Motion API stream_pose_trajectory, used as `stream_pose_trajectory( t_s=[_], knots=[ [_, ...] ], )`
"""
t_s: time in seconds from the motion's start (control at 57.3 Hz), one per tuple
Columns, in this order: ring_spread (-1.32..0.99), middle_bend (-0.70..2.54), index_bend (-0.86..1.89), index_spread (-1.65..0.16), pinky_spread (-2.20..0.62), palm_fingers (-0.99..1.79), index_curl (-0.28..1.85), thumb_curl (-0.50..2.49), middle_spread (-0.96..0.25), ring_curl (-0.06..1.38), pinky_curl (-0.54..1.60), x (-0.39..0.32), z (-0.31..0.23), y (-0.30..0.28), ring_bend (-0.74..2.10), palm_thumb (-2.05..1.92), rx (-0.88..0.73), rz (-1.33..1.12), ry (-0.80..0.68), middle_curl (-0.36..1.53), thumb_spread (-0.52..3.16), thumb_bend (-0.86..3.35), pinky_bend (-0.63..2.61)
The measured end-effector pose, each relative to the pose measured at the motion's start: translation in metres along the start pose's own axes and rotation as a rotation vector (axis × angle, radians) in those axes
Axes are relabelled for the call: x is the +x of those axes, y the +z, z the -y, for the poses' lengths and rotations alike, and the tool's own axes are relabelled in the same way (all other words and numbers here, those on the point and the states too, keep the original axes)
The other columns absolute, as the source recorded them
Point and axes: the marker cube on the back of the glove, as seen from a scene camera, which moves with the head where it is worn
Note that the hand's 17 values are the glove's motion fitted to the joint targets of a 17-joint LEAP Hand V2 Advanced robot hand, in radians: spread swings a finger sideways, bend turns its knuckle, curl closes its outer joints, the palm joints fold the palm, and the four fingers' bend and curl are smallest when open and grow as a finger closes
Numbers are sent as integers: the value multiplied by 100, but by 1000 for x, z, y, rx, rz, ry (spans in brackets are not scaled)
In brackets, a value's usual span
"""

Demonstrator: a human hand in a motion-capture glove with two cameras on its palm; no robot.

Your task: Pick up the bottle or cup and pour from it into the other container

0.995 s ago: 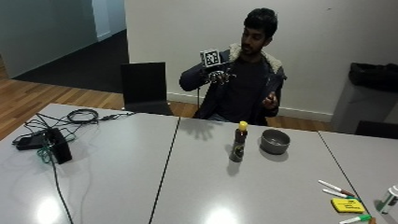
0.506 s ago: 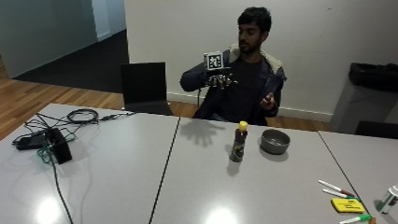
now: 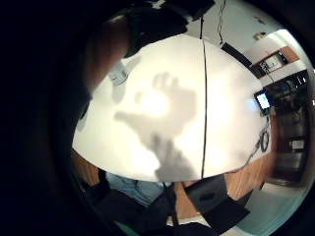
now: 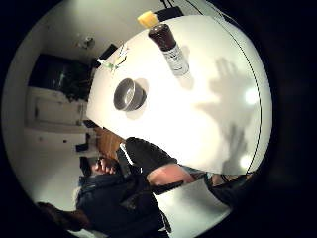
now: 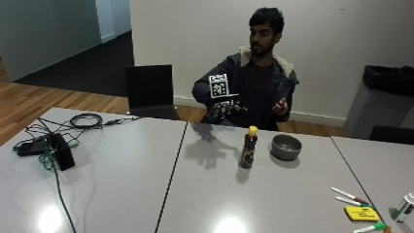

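Note:
A dark bottle with a yellow cap (image 5: 248, 148) stands upright near the middle of the grey table (image 5: 129, 184). Just to its right sits a grey metal bowl (image 5: 286, 147). My gloved right hand (image 5: 223, 108) hovers above the far table edge, left of and behind the bottle. Its fingers are spread and hold nothing. The thumb side palm view shows the bottle (image 4: 168, 42) and the bowl (image 4: 129, 94) apart on the tabletop. The little finger side palm view shows only the hand's spread shadow (image 3: 157, 113) on the table. The bare left hand (image 5: 281, 107) is raised behind the bowl.
Markers (image 5: 349, 195) and a yellow block (image 5: 361, 213) lie at the front right. A black device (image 5: 61, 151) and coiled cables (image 5: 84, 120) sit on the left side. A black chair (image 5: 150, 91) stands behind the table.
My gloved hand has come down from chest height to just above the far table edge. Bottle and bowl have not moved.

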Motion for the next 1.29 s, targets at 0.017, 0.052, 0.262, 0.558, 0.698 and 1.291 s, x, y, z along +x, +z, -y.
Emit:
stream_pose_trajectory(
  t_s=[0.017,0.052,0.262,0.558,0.698,1.291],
  knots=[
    [17,22,11,-28,37,20,24,30,4,19,35,1,2,2,20,22,-29,3,7,31,89,-3,40],
    [18,22,11,-28,37,18,23,30,5,19,36,4,8,7,20,23,-33,7,21,31,89,-3,41],
    [19,21,12,-25,37,12,22,32,8,21,37,23,51,37,20,25,-37,65,80,32,88,-3,46],
    [20,22,13,-24,37,9,22,33,10,23,36,32,108,76,20,26,89,302,46,33,84,-4,48],
    [20,22,13,-23,37,9,22,33,11,24,36,21,112,99,20,26,-14,467,27,33,81,-4,49],
    [-5,40,13,-30,23,94,23,41,-19,33,34,-56,178,147,46,73,86,1194,-81,38,78,1,42]
  ],
)
